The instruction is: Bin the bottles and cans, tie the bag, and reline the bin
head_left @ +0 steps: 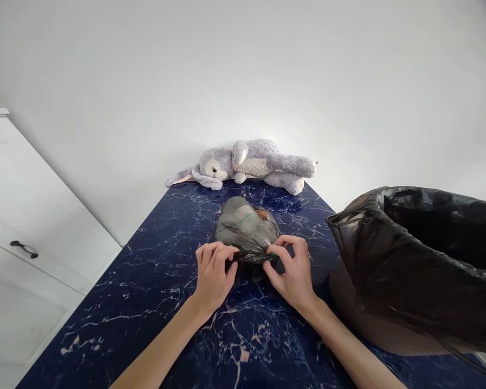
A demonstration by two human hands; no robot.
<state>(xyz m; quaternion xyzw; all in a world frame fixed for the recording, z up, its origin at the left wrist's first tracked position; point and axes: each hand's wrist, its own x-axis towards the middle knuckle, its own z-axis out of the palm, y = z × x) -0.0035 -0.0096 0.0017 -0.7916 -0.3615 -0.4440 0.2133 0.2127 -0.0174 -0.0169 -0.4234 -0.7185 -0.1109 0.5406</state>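
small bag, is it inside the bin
No, the bag lies on the table, beside the bin.

Hidden or cropped
Your bag (247, 227) blurs its contents — the lined bin (421, 259) runs off the right edge

Plain white wall (243, 70) filled upper half of view; matte, evenly lit. Light soft and diffuse, shadows faint. Long table (154, 270) ran away toward wall; top dark blue with white and pinkish marble veining, slight sheen. White cabinet (24, 216) stood at left, near table; panelled front, one small black handle (24, 248). Grey plush toy (247, 167) lay on its side at table's far end, against wall. Bin with black liner (421, 254) loomed at right.
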